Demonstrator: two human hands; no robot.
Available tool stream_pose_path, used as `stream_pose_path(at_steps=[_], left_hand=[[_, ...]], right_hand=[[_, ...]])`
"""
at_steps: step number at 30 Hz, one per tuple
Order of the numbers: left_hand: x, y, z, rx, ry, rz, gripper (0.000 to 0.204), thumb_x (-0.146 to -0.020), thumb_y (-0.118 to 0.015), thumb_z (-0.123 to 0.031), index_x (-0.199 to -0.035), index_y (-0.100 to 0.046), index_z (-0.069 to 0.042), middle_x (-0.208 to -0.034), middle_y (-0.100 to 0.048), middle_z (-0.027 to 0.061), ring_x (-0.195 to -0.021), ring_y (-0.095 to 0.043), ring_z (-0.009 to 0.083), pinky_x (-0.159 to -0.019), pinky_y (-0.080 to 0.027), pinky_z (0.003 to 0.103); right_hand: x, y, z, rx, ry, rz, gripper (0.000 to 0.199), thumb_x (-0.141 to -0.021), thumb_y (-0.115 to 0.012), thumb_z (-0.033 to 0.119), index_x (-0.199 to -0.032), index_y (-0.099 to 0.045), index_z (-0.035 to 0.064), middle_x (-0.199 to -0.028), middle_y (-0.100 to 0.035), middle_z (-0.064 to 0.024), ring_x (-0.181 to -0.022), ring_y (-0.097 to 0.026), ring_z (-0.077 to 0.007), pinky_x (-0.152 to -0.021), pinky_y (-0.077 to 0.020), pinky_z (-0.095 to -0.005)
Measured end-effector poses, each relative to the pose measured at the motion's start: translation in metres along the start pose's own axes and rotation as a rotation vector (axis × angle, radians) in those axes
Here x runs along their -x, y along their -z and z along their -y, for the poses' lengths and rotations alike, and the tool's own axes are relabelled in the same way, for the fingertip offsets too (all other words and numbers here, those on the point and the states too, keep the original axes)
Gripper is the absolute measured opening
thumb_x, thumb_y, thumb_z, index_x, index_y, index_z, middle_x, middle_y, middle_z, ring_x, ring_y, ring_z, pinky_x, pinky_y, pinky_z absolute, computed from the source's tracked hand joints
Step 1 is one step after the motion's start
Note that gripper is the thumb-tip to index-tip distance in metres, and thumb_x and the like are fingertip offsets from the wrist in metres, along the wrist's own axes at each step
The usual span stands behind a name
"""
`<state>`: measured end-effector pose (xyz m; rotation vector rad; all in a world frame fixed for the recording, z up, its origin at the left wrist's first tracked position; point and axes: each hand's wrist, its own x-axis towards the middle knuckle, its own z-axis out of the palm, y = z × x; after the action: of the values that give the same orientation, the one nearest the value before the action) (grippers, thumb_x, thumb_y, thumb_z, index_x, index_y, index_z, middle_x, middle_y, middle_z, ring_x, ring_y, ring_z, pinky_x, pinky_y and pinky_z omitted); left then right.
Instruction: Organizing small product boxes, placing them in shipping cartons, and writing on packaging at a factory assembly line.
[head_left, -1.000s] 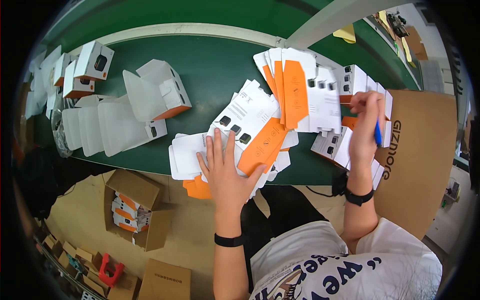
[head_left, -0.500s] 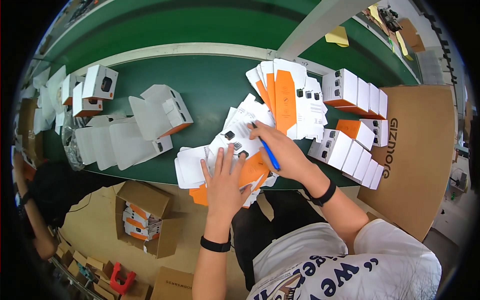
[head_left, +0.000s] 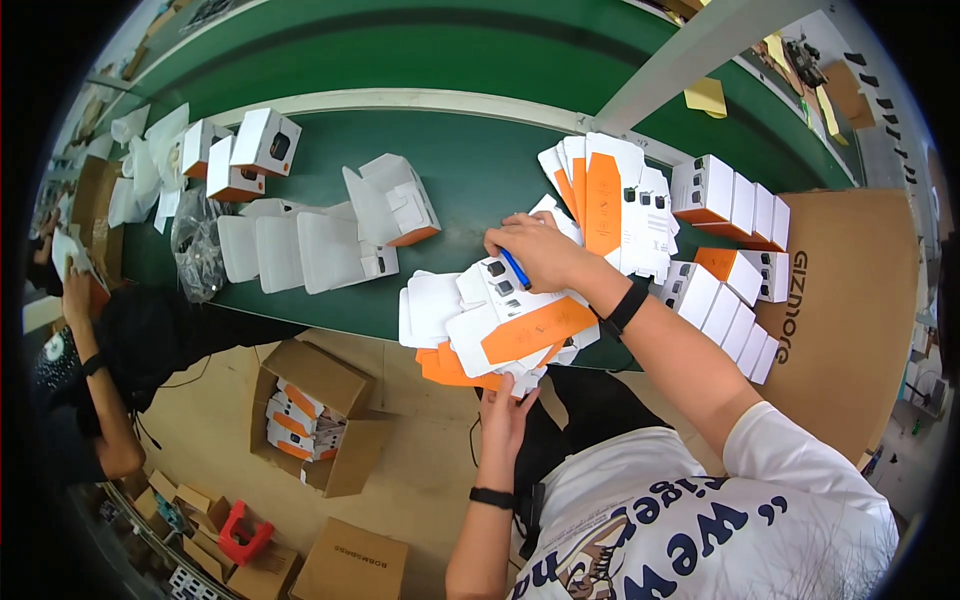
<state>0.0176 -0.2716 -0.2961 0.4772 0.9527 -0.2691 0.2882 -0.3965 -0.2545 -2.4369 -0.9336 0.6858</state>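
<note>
A loose pile of flattened white-and-orange cartons [head_left: 540, 332] lies at the table's front edge. My right hand [head_left: 545, 250] is bent over the pile's far end, closed around a blue pen [head_left: 514, 268]. Its fingertips are partly hidden. My left hand [head_left: 503, 420] is below the near edge of the pile, fingers apart and touching the cartons' lower edge. Beyond my right hand a second fanned stack of flat cartons [head_left: 606, 205] rests on the table.
Folded boxes stand in rows [head_left: 700, 310] on the right, before a big brown cardboard sheet [head_left: 850, 320]. At left are half-open white cartons [head_left: 330, 245], finished boxes [head_left: 265, 142] and plastic bags [head_left: 197, 250]. An open brown carton [head_left: 330, 365] is on the floor. Another person's arm [head_left: 100, 380] shows far left.
My left hand has slid off the top of the pile to its near edge. My right hand, still with the pen, has curled over the far end. The whole view has shifted.
</note>
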Motion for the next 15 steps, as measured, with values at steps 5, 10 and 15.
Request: stream_pose_path(at_steps=[5, 10, 15], left_hand=[[-0.011, -0.003, -0.001, -0.04, 0.011, -0.161, 0.041, -0.096, -0.076, -0.022, -0.128, -0.057, -0.005, -0.121, -0.069, 0.0102, -0.106, -0.072, 0.0257, -0.084, -0.063, 0.044], [-0.006, 0.013, -0.006, 0.065, -0.161, -0.151, 0.045, -0.096, -0.076, -0.02, -0.133, -0.054, -0.009, -0.131, -0.064, 0.0102, -0.112, -0.068, 0.0243, -0.084, -0.061, 0.039], [-0.002, -0.008, -0.004, 0.198, -0.269, -0.109, 0.055, -0.096, -0.075, -0.014, -0.143, -0.048, -0.007, -0.14, -0.059, 0.0104, -0.121, -0.063, 0.0227, -0.102, -0.054, 0.041]], right_hand=[[-0.001, -0.001, 0.005, -0.008, -0.051, 0.049, 0.065, -0.064, -0.09, 0.007, -0.115, -0.052, 0.0182, -0.118, -0.066, -0.0087, -0.133, -0.051, -0.0358, -0.1, -0.0365, -0.0484], [0.001, 0.0, 0.018, -0.102, -0.125, 0.111, 0.063, -0.068, -0.09, 0.014, -0.117, -0.051, 0.0183, -0.117, -0.065, -0.0104, -0.119, -0.055, -0.0345, -0.099, -0.038, -0.0493], [0.031, -0.037, 0.022, -0.172, -0.135, -0.055, 0.055, -0.078, -0.082, 0.028, -0.118, -0.048, 0.0146, -0.118, -0.063, -0.0138, -0.103, -0.061, -0.0385, -0.093, -0.0436, -0.0481]])
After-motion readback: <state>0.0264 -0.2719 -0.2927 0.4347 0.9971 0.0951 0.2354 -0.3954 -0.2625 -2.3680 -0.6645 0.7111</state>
